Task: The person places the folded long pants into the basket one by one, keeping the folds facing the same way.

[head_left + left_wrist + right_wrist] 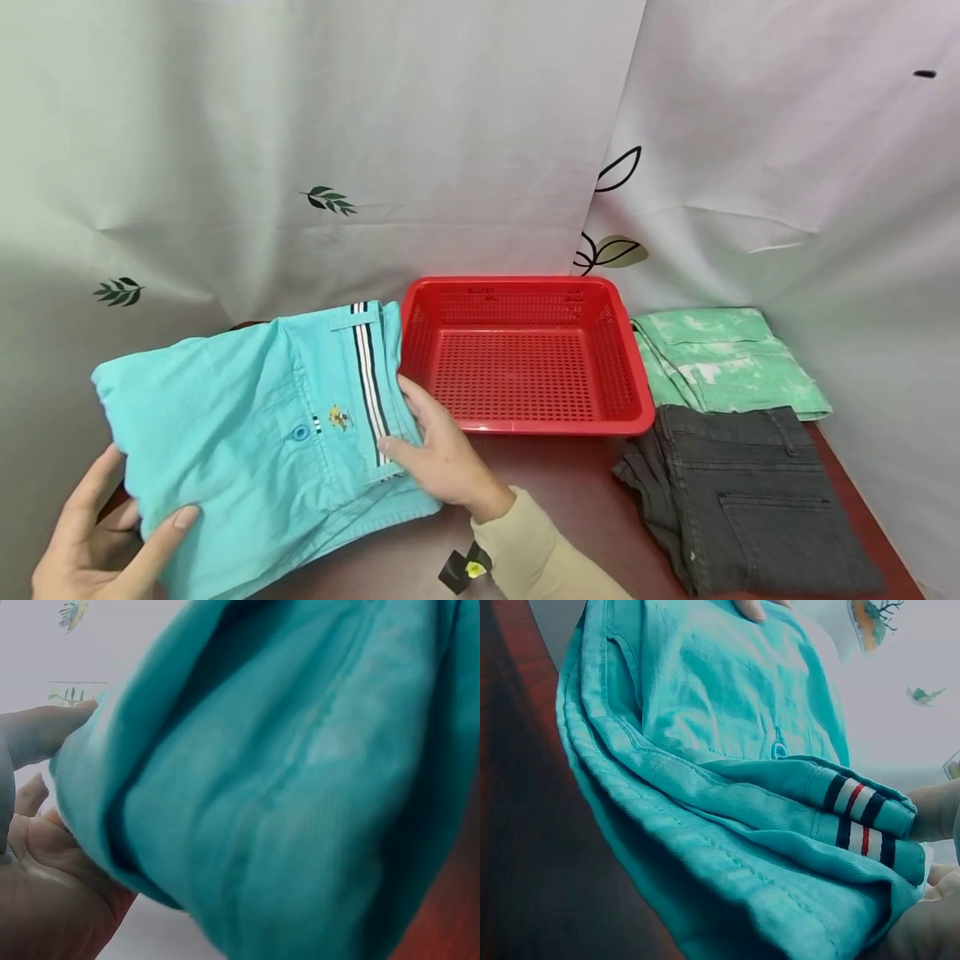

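Folded turquoise trousers (240, 425), with a striped band at the waist, a blue button and a small embroidered figure, are held up between both hands. My left hand (97, 533) grips their left end, thumb on top and fingers at the far edge. At the waistband end, my right hand (442, 450) pinches the folded layers, its thumb lying on the striped band. In the right wrist view, the stacked layers of the trousers (705, 802) show from the side. Close up in the left wrist view, the rounded fold of the cloth (247, 810) lies beside the left palm.
A red plastic basket (517, 427) with mesh sides stands at the back, right of the trousers. Folded green-and-white garment (742, 358) and folded dark grey jeans (772, 500) lie on the right. A patterned white curtain (465, 125) hangs behind the brown table (555, 483).
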A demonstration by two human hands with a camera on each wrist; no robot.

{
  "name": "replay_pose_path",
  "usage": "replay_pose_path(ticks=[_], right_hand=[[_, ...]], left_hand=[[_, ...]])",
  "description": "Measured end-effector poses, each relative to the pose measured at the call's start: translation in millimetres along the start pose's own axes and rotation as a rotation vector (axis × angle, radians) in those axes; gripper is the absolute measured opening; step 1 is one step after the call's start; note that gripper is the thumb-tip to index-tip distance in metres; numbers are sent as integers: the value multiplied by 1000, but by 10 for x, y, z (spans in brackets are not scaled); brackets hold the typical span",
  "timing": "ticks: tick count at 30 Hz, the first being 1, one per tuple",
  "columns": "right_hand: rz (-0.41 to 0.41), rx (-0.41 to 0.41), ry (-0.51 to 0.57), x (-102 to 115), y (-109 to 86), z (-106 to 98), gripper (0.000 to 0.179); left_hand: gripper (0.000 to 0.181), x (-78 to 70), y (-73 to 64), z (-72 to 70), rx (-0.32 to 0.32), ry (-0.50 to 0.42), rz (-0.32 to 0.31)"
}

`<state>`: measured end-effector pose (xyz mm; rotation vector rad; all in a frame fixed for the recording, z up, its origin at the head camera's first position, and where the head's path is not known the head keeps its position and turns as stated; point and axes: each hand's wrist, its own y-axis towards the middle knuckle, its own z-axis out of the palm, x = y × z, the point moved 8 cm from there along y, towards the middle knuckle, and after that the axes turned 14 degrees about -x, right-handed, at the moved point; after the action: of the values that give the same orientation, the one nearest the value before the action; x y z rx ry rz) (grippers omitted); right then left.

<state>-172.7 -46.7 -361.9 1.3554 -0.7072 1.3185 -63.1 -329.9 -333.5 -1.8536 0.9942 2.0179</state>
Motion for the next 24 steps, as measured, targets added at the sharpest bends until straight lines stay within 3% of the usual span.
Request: replay_pose_path(ticks=[4, 11, 19, 24], right_hand=[[-11, -16, -37, 43, -4, -35, 73], [19, -51, -113, 90, -20, -106, 77], [30, -50, -61, 157, -3, -159, 77], [16, -50, -73, 208, 16, -225, 76]], left_hand=[[85, -44, -11, 8, 17, -112, -13], [86, -154, -45, 44, 32, -67, 62], [87, -178, -25, 113, 50, -109, 26], [88, -229, -62, 215, 84, -175, -28]])
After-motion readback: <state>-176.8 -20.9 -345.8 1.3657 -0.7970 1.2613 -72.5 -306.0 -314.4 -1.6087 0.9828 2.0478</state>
